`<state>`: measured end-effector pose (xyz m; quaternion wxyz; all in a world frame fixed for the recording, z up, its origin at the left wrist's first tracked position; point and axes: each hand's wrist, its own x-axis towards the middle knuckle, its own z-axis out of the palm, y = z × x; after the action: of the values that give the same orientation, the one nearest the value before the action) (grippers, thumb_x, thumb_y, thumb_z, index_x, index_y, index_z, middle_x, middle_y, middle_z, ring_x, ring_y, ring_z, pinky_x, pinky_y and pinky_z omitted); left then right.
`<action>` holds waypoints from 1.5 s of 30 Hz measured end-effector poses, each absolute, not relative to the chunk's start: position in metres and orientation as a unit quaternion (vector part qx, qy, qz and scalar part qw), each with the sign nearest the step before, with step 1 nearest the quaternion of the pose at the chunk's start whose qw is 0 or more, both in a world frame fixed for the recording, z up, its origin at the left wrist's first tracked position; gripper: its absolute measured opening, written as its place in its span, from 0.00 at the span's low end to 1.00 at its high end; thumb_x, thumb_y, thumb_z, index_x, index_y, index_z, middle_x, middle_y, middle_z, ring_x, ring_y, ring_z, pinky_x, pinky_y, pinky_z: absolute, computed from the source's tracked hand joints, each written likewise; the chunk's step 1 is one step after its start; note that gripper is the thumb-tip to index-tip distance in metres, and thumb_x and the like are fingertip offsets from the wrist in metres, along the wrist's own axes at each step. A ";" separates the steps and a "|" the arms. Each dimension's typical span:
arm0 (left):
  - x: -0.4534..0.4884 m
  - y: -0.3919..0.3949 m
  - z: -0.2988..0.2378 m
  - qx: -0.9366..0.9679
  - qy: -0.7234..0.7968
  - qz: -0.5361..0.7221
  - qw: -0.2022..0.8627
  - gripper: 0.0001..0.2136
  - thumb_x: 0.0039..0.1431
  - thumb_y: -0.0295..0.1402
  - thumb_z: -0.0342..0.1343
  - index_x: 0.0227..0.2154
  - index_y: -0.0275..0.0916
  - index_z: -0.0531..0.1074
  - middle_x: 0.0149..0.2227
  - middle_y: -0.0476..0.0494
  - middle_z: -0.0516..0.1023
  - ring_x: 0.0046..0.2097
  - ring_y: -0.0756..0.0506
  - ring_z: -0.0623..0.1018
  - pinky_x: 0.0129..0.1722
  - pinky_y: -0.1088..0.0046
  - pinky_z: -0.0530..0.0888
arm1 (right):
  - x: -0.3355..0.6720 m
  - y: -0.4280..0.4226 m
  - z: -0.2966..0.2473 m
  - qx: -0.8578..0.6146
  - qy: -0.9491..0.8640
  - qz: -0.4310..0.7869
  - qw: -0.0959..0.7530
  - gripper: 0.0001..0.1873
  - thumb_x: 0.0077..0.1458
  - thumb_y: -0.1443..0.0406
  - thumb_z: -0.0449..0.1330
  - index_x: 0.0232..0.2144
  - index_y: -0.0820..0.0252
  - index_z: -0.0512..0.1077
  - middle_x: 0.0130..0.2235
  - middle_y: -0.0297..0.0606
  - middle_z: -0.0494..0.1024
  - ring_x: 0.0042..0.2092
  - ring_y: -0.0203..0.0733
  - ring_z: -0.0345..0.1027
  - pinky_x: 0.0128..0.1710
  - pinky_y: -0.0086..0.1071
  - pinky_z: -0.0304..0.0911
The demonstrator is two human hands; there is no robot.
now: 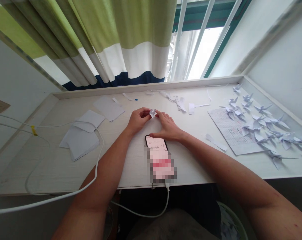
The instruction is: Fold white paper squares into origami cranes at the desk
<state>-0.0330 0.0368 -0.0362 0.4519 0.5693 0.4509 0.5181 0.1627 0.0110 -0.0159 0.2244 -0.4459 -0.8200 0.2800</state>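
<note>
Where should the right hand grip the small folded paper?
Probably pinch the folded paper low on its right side, bringing the right hand in from the right. The left hand is at its left side, and the raised upper points look thin and easy to bend.

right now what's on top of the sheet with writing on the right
Several folded paper birds rest on the right part of the sheet, hiding whatever is beneath them; its left part shows faint writing.
</note>
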 end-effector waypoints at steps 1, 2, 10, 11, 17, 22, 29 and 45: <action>-0.033 0.037 -0.036 0.570 0.452 0.518 0.451 0.21 0.45 0.47 0.74 0.37 0.37 0.81 0.36 0.42 0.85 0.39 0.44 0.83 0.45 0.65 0.78 | 0.163 0.011 -0.016 -0.445 -0.819 0.283 0.228 0.58 0.43 0.50 0.74 0.71 0.53 0.53 0.60 0.50 0.71 0.62 0.65 0.63 0.62 0.61 0.59; -0.033 0.036 -0.036 0.569 0.453 0.518 0.450 0.21 0.45 0.47 0.74 0.37 0.37 0.81 0.36 0.42 0.85 0.39 0.44 0.83 0.44 0.65 0.78 | 0.163 0.012 -0.017 -0.444 -0.816 0.286 0.235 0.57 0.44 0.51 0.74 0.70 0.53 0.54 0.60 0.50 0.71 0.62 0.65 0.64 0.62 0.61 0.59; -0.033 0.036 -0.037 0.573 0.455 0.512 0.450 0.21 0.46 0.46 0.74 0.37 0.37 0.81 0.36 0.41 0.86 0.39 0.43 0.84 0.44 0.65 0.78 | 0.163 0.012 -0.014 -0.459 -0.776 0.327 0.285 0.43 0.50 0.55 0.70 0.66 0.57 0.62 0.57 0.50 0.75 0.61 0.60 0.68 0.62 0.55 0.62; -0.032 0.035 -0.036 0.574 0.453 0.512 0.451 0.21 0.46 0.47 0.74 0.38 0.37 0.81 0.36 0.41 0.86 0.39 0.43 0.84 0.44 0.65 0.78 | 0.163 0.011 -0.014 -0.461 -0.775 0.328 0.281 0.44 0.50 0.54 0.71 0.65 0.57 0.62 0.58 0.51 0.75 0.61 0.60 0.67 0.63 0.55 0.61; -0.031 0.033 -0.032 0.545 0.437 0.533 0.476 0.24 0.43 0.46 0.77 0.40 0.37 0.81 0.38 0.40 0.86 0.41 0.42 0.85 0.46 0.63 0.78 | 0.167 0.015 -0.016 -0.451 -0.714 0.395 0.361 0.36 0.56 0.55 0.67 0.63 0.57 0.64 0.55 0.48 0.77 0.59 0.52 0.72 0.62 0.52 0.64; -0.028 0.029 -0.028 0.543 0.423 0.521 0.506 0.26 0.43 0.47 0.77 0.42 0.38 0.80 0.37 0.40 0.87 0.40 0.41 0.85 0.45 0.62 0.79 | 0.169 0.021 -0.022 -0.401 -0.687 0.426 0.431 0.26 0.58 0.57 0.66 0.57 0.55 0.70 0.47 0.42 0.82 0.52 0.47 0.77 0.56 0.49 0.70; -0.012 0.018 -0.009 0.572 0.405 0.521 0.488 0.23 0.49 0.45 0.75 0.45 0.39 0.79 0.39 0.40 0.88 0.44 0.40 0.86 0.48 0.63 0.77 | 0.183 0.018 -0.002 -0.349 -0.691 0.423 0.472 0.14 0.59 0.60 0.65 0.48 0.55 0.77 0.48 0.40 0.84 0.49 0.45 0.79 0.54 0.46 0.75; 0.117 0.004 0.062 0.756 0.351 0.376 0.404 0.18 0.61 0.41 0.66 0.52 0.43 0.77 0.47 0.41 0.85 0.51 0.38 0.83 0.52 0.56 0.77 | 0.331 -0.027 0.073 -0.445 -0.742 0.231 0.444 0.07 0.63 0.60 0.63 0.36 0.56 0.78 0.46 0.41 0.82 0.51 0.48 0.75 0.55 0.48 0.68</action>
<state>0.1170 0.0042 0.0617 0.4037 0.7562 0.3515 0.3763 0.3309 -0.0268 0.0726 0.4441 -0.4452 -0.7424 0.2309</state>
